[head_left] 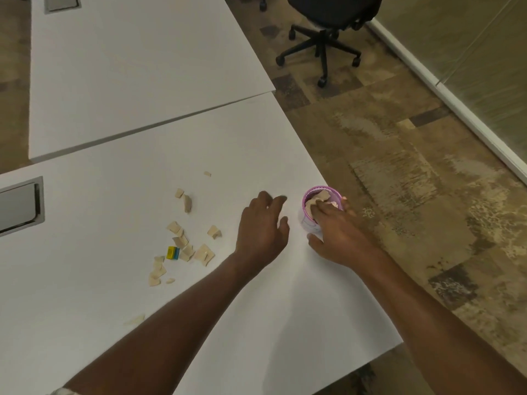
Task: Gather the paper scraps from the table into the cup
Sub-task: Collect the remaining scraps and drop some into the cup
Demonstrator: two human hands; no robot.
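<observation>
The pink cup (309,220) is standing near the table (114,280) edge, and its far side is being hidden by the right hand (338,235), whose fingertips are being pressed onto scraps at the rim; whether any scrap is being pinched cannot be told. The left hand (261,228) is being held spread, empty, just beside the cup. Loose paper scraps (182,246) are lying well left, around a small yellow-and-blue block (172,252).
</observation>
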